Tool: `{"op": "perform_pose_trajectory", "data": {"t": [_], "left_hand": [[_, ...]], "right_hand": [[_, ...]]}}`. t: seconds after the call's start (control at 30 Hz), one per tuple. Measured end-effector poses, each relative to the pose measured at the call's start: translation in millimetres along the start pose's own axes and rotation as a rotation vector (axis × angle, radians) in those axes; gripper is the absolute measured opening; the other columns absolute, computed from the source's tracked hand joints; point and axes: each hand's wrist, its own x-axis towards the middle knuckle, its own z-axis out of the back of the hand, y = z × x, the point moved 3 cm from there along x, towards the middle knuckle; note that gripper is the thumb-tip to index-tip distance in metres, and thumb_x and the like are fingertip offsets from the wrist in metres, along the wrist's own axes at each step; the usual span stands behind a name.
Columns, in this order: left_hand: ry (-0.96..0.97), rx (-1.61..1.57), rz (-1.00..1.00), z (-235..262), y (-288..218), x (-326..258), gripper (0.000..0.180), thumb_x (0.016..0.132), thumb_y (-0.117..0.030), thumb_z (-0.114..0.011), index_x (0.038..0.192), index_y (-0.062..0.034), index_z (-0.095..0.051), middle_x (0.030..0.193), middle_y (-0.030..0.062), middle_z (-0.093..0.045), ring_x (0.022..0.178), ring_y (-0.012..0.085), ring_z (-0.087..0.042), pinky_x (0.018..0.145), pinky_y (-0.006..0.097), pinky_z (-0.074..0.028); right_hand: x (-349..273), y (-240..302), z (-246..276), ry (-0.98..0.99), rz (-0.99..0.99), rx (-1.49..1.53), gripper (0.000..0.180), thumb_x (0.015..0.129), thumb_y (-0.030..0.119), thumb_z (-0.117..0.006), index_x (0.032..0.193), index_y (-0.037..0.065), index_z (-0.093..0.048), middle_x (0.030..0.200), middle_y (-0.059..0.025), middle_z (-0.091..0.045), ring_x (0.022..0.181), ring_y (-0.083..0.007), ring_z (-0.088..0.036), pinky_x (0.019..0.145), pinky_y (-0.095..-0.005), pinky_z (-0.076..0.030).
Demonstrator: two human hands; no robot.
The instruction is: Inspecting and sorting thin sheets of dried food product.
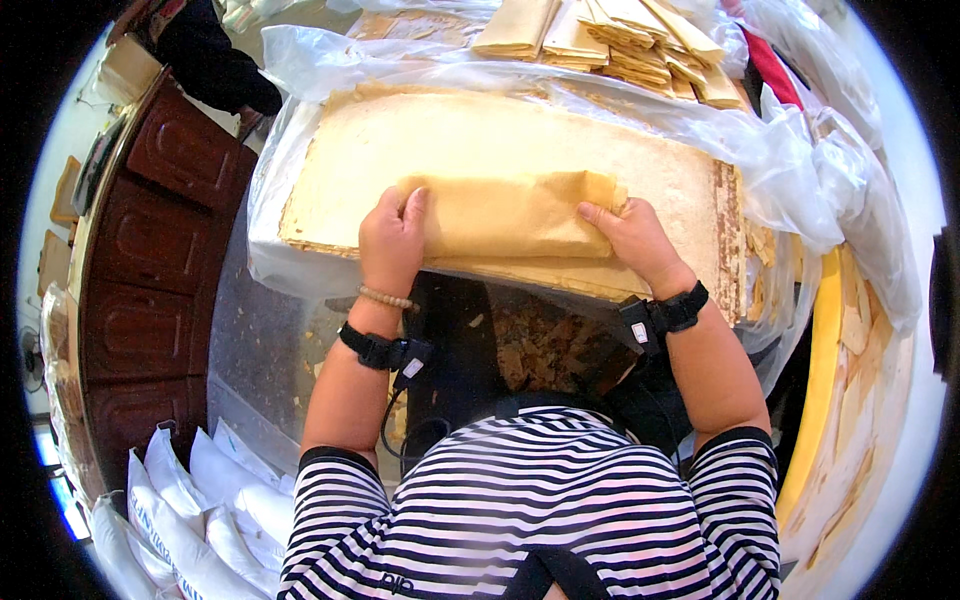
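While a thin, pliant tan sheet [505, 215] lies folded on the broad, pale stack of flat sheets [520, 160], the left hand [392, 243] and right hand [632, 238] press its ends, fingers curled onto it. Crinkled clear plastic [790, 160] rims the ragged-edged stack; folded bundles [610, 35] sit behind.

One head-worn fisheye view looks steeply down and forward from just above the person's striped chest (forearms enter from the lower edge). It sits close over the tabletop [300, 270], which fills the upper middle. Straight edges bend toward a dark circular rim.
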Motion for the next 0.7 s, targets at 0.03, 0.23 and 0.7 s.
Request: {"op": "perform_pose_trajectory", "data": {"t": [0.03, 0.23, 0.7], "left_hand": [[-0.003, 0.002, 0.002, 0, 4, 2, 0.030, 0.096, -0.028, -0.063, 0.084, 0.0002, -0.062, 0.066, 0.0171, -0.061, 0.058, 0.0293, -0.059, 0.055, 0.040, -0.046], [0.032, 0.623, 0.128, 4, -30, 7, 0.040, 0.093, -0.042, -0.063, 0.113, -0.0071, -0.062, 0.094, 0.0182, -0.069, 0.090, 0.0331, -0.069, 0.076, 0.044, -0.054], [0.531, 0.465, -0.694, -56, -60, -27, 0.088, 0.080, -0.069, -0.059, 0.148, -0.0140, -0.043, 0.156, 0.0104, -0.036, 0.146, 0.0340, -0.028, 0.118, 0.055, -0.017]], "right_hand": [[1, 3, 0, -0.038, 0.006, -0.085, 0.039, 0.089, 0.031, -0.072, 0.092, -0.008, -0.071, 0.075, -0.0164, -0.070, 0.065, -0.0199, -0.065, 0.061, -0.0346, -0.051], [11, -2, -4, -0.105, -0.013, -0.275, 0.047, 0.087, 0.038, -0.070, 0.092, -0.009, -0.070, 0.077, -0.0265, -0.068, 0.072, -0.0372, -0.067, 0.068, -0.0417, -0.052], [-22, 44, -46, -0.478, 0.663, -0.985, 0.072, 0.083, 0.049, -0.070, 0.139, 0.007, -0.051, 0.150, -0.0173, -0.041, 0.136, -0.0317, -0.041, 0.111, -0.0433, -0.034]]}}
